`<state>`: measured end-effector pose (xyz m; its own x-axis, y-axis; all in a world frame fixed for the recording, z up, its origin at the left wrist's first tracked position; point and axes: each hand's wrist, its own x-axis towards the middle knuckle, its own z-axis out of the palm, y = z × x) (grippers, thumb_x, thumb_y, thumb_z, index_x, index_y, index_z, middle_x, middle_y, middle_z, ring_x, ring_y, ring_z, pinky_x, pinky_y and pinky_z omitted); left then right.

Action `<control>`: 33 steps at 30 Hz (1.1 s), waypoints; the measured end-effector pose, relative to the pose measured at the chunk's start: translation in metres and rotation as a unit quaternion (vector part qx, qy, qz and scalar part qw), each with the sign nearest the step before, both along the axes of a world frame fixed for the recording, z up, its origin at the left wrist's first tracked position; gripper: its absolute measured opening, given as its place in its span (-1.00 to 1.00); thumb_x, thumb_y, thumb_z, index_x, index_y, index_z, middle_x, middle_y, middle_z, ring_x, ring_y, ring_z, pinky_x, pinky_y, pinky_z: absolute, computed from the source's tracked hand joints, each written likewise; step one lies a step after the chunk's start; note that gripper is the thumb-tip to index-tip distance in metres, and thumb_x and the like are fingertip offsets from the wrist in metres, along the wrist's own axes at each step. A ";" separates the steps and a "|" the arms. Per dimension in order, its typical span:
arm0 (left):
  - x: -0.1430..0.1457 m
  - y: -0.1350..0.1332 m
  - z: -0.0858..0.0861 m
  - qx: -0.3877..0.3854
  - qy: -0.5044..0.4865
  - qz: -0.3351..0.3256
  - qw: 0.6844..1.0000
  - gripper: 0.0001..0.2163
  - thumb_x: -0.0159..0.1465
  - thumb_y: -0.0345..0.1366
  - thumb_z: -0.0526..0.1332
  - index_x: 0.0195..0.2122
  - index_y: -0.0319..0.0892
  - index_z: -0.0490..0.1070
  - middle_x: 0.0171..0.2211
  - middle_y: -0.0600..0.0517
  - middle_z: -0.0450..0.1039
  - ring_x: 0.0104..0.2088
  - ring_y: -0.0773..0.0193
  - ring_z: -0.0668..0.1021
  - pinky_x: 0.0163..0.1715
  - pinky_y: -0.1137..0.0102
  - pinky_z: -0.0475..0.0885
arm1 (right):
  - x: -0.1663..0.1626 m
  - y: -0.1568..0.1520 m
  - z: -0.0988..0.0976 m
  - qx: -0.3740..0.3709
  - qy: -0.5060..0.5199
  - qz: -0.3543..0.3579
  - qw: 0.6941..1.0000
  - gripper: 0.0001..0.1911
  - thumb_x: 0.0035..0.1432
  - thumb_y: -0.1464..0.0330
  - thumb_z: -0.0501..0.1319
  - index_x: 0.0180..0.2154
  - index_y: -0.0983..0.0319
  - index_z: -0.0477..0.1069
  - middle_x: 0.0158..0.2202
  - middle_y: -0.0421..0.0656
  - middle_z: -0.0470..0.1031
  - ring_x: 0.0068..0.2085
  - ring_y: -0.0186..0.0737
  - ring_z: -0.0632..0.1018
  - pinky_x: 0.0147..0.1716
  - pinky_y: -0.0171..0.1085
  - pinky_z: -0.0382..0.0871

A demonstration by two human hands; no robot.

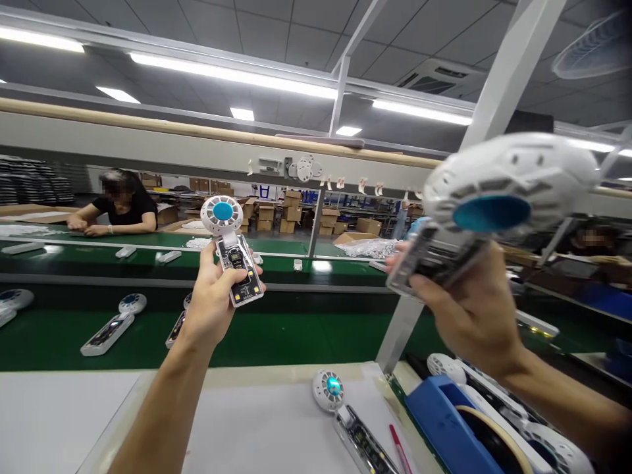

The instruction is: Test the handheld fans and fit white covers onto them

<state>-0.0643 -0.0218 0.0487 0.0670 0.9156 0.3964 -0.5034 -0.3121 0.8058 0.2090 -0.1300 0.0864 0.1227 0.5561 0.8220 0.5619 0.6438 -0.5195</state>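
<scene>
My left hand is closed around the handle of a white handheld fan, held upright above the belt. The fan's round head has a blue centre, and its open handle shows a circuit board under my thumb. On the right, close to the camera, my right hand grips a second handheld fan by its handle; it is tilted and blurred. A third fan lies on the white worktop below, its circuit board facing up. Beside it is a red pen.
A green conveyor belt runs across, carrying several open-handled fans. A blue tape dispenser stands at the lower right near more fans. A white metal post rises behind my right hand. A co-worker sits across the line.
</scene>
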 end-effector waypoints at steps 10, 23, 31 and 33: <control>-0.014 -0.003 0.007 0.068 -0.030 0.113 0.991 -0.28 0.08 -0.40 0.32 0.26 -0.01 0.08 0.11 -0.10 0.44 -0.22 0.14 0.64 -0.36 0.30 0.65 | -0.105 0.070 0.005 -0.121 0.045 0.285 0.950 -0.31 0.29 0.38 0.15 0.35 0.01 -0.09 0.13 -0.10 0.40 0.05 -0.08 0.57 -0.04 -0.06 0.60; 0.002 0.006 -0.003 0.027 0.072 0.067 0.995 -0.23 0.12 -0.35 0.32 0.32 0.00 0.01 -0.04 -0.07 0.51 -0.37 0.18 0.64 -0.39 0.27 0.61 | -0.067 0.081 -0.052 -0.301 0.220 0.366 0.853 -0.44 0.15 0.37 0.26 0.15 0.13 0.15 0.06 -0.04 0.45 -0.15 -0.17 0.63 -0.31 -0.24 0.59; 0.024 -0.005 -0.011 0.059 0.105 -0.045 0.992 -0.34 0.20 -0.34 0.29 0.28 -0.03 0.03 -0.24 -0.01 0.54 -0.43 0.18 0.62 -0.45 0.30 0.57 | -0.044 0.081 -0.058 -0.296 0.240 0.354 0.854 -0.35 0.18 0.33 0.26 0.24 0.11 0.08 -0.05 -0.08 0.50 -0.25 -0.23 0.61 -0.33 -0.27 0.55; 0.027 -0.006 -0.012 0.077 0.089 -0.068 0.991 -0.36 0.22 -0.34 0.29 0.27 -0.04 0.02 -0.23 -0.01 0.53 -0.42 0.18 0.62 -0.45 0.31 0.56 | -0.042 0.083 -0.059 -0.295 0.250 0.342 0.856 -0.32 0.18 0.34 0.26 0.27 0.08 0.06 -0.09 -0.11 0.51 -0.30 -0.23 0.61 -0.35 -0.26 0.55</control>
